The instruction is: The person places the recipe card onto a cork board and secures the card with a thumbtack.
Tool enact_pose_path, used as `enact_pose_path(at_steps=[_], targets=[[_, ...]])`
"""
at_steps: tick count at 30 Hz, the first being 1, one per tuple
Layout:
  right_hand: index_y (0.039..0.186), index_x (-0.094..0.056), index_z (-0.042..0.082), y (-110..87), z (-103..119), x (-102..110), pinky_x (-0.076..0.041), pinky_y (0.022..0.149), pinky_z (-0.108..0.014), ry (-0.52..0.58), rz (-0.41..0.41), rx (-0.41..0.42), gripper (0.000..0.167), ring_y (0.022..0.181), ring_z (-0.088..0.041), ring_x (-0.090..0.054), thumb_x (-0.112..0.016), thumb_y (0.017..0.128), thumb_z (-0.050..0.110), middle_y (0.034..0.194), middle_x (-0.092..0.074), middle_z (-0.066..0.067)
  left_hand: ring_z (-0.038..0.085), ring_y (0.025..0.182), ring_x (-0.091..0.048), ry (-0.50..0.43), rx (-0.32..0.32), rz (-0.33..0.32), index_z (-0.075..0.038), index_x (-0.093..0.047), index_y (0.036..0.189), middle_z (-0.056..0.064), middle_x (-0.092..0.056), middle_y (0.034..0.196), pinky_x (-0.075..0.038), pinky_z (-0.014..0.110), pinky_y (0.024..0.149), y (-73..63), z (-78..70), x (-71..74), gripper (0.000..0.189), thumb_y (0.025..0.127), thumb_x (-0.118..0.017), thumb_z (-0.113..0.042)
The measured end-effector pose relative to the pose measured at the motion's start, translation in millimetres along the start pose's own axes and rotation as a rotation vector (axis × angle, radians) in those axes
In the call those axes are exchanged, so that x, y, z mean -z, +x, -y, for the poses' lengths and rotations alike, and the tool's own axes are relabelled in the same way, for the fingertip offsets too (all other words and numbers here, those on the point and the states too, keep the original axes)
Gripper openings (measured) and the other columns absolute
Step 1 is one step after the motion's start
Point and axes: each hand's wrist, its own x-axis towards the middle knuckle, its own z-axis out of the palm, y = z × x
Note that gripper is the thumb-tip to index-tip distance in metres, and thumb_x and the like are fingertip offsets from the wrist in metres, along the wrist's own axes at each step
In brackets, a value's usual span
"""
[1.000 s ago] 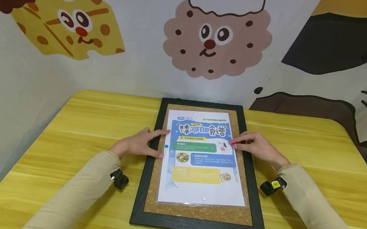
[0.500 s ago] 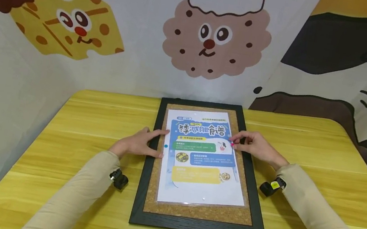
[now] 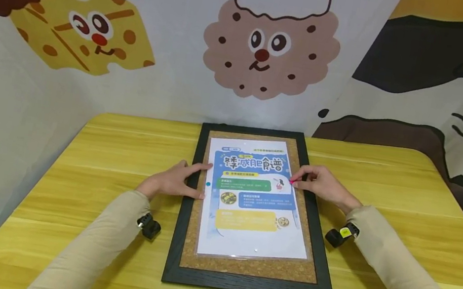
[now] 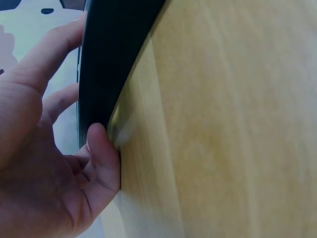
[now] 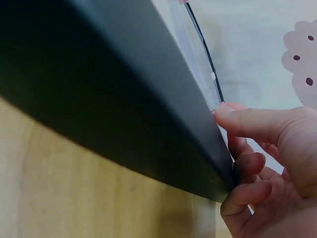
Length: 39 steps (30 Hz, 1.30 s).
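A printed, laminated sheet [image 3: 244, 239] with blue, green and yellow panels lies on a black-framed cork board [image 3: 246, 268]. At the sheet's right edge, my right hand [image 3: 327, 188] pinches a pink push pin [image 3: 291, 182] between thumb and index finger. The right wrist view has that hand against the board's dark frame [image 5: 198, 134], the pin itself hidden there. Across the board, my left hand [image 3: 172, 180] rests thumb and index fingertip on the sheet's left edge. Between those two fingertips sits a blue push pin [image 3: 208, 184].
Small pale pins, one a white pin [image 3: 255, 250], show near the sheet's bottom and top. The board lies on a yellow wood-grain table [image 3: 123, 148], its far end close to a cartoon-printed cloth [image 3: 167, 90]. Each wrist wears a black camera [image 3: 150, 227].
My right thumb and index finger stood slightly apart at the pink pin half a second ago; now they pinch it again. The left hand keeps its place, and the view shifts slightly.
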Motion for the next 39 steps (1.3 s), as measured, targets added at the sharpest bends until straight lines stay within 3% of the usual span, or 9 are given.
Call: enact_pose_path(at_steps=[9,16,29,39], targets=[[0.099,-0.070,-0.003,1.6,-1.2,0.2,-0.033,0.064,-0.030,0.019,0.011,-0.030,0.013,0.076,-0.027,-0.045,-0.070,0.086,0.001,0.095,-0.062,-0.013,0.046,0.126,-0.034,0.008,-0.010,-0.002,-0.021,-0.026,0.155,0.034,-0.024,0.143,-0.031,0.063,0.099,-0.8,1.1,0.4,0.087,0.084,-0.074,-0.039],[0.099,-0.072,0.002,-1.5,0.9,1.9,-0.034,0.065,-0.030,0.022,0.022,-0.033,0.014,0.075,-0.026,-0.046,-0.071,0.088,0.011,0.093,-0.062,-0.010,0.048,0.129,-0.031,0.005,-0.012,-0.001,-0.021,-0.026,0.155,0.035,-0.022,0.144,-0.030,0.064,0.100,-0.6,0.9,0.2,0.087,0.084,-0.074,-0.039],[0.097,-0.069,0.002,-2.0,-0.1,-0.5,-0.034,0.066,-0.031,0.024,-0.013,-0.008,0.012,0.077,-0.025,-0.045,-0.071,0.089,0.010,0.096,-0.063,-0.011,0.047,0.128,-0.032,0.000,-0.008,0.003,-0.021,-0.026,0.155,0.033,-0.023,0.143,-0.030,0.063,0.100,0.4,-0.3,0.7,0.087,0.085,-0.074,-0.039],[0.099,-0.071,-0.001,0.5,3.3,0.3,-0.033,0.067,-0.033,-0.009,-0.014,-0.056,0.015,0.078,-0.027,-0.046,-0.073,0.087,0.007,0.098,-0.065,-0.012,0.048,0.130,-0.030,0.003,-0.001,0.010,-0.022,-0.026,0.155,0.034,-0.021,0.145,-0.030,0.063,0.100,0.0,0.3,1.1,0.087,0.084,-0.074,-0.040]])
